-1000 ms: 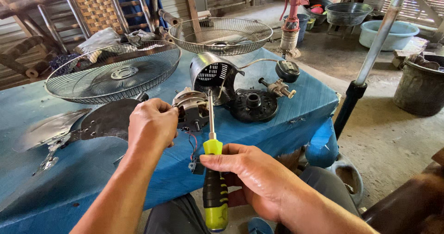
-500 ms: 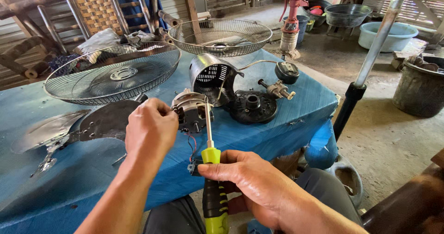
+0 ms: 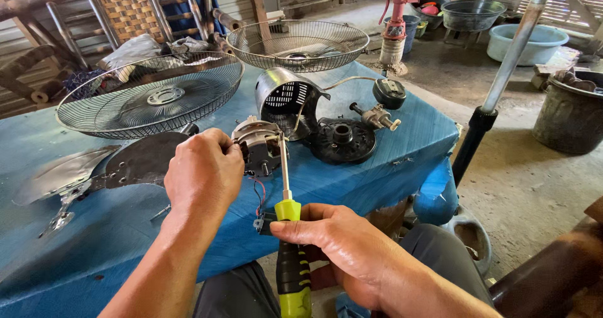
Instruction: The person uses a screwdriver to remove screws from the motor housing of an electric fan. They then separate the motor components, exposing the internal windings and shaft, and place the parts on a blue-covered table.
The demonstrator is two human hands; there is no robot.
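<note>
My left hand (image 3: 202,173) grips a small fan motor (image 3: 260,145) at the near edge of a blue-covered table (image 3: 377,173). Red and black wires hang from the motor to a small black part (image 3: 262,225). My right hand (image 3: 339,249) holds a screwdriver with a green and black handle (image 3: 293,268). Its metal shaft (image 3: 284,167) points up, and the tip rests against the motor's right side. Just behind the motor stands a grey motor housing (image 3: 286,101) with vent slots.
On the table lie two wire fan guards (image 3: 151,92) (image 3: 298,41), a dark fan blade (image 3: 132,161), a black round plate (image 3: 342,142), and a knob on a cord (image 3: 389,93). A metal pole (image 3: 502,73) stands at right. Basins, a red hand pump and a dark bucket sit behind.
The screwdriver has shifted slightly up and left toward the motor, its tip now at the motor's side. My left hand stays on the motor.
</note>
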